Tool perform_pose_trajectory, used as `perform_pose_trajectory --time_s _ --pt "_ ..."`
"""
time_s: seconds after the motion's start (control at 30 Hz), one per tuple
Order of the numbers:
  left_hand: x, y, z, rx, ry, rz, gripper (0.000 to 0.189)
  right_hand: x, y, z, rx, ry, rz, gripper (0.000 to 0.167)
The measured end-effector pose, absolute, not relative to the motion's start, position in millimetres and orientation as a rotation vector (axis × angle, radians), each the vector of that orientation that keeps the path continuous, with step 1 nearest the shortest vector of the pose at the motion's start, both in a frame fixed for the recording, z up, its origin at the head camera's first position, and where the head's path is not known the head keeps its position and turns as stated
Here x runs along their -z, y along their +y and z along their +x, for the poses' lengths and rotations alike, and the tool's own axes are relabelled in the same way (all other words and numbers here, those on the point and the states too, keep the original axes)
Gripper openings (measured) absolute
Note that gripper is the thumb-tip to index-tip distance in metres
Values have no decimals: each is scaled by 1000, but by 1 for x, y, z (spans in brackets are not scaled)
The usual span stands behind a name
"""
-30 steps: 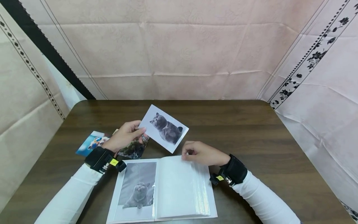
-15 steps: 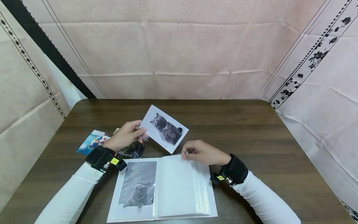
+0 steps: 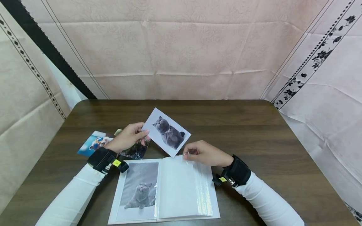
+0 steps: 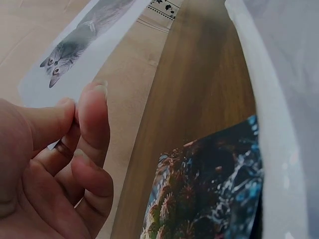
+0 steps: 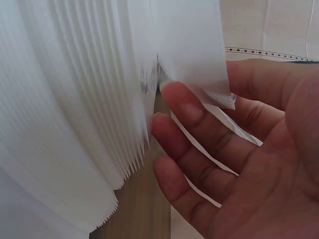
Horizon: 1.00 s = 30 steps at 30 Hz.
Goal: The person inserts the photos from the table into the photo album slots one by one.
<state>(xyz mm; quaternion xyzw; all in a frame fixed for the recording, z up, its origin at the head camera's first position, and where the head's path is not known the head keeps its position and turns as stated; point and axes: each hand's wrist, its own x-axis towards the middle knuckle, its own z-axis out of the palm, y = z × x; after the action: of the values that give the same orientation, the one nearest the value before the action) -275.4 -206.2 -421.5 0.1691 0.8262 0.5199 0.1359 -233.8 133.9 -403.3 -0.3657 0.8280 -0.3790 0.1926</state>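
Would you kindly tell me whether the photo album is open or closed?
Open: the photo album lies spread on the table, with a grey cat picture on its left page.

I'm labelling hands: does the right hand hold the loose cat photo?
No, the left hand pinches the loose cat photo, while the right hand holds an album page.

The head view looks forward and down across the desk [image 3: 268,141], cloth [image 3: 181,50] at top, album [image 3: 213,201] at bottom centre. Wrist views look from close up — one past the left hand [image 4: 55,164] to the cat photo [image 4: 75,50], upper left; one at the right hand [image 5: 229,144] and the album, left — all shared with the head view.
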Motion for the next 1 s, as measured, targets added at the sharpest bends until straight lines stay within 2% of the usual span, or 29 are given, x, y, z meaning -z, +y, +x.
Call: perform_pose_trajectory --time_s 0.43,0.57,0.87,1.0 --pt "423 -208 -276 -1470 2377 532 24 397 133 -231 1061 2362 -932 4" --pt "425 -208 -276 -1426 2400 541 22 396 132 -230 1074 2377 -901 9" --pt "429 -211 -277 -1397 2422 562 21 391 131 -225 1180 2406 -849 48" --pt "430 -212 -277 -1385 2429 541 21 389 130 -222 1198 2453 -849 74"
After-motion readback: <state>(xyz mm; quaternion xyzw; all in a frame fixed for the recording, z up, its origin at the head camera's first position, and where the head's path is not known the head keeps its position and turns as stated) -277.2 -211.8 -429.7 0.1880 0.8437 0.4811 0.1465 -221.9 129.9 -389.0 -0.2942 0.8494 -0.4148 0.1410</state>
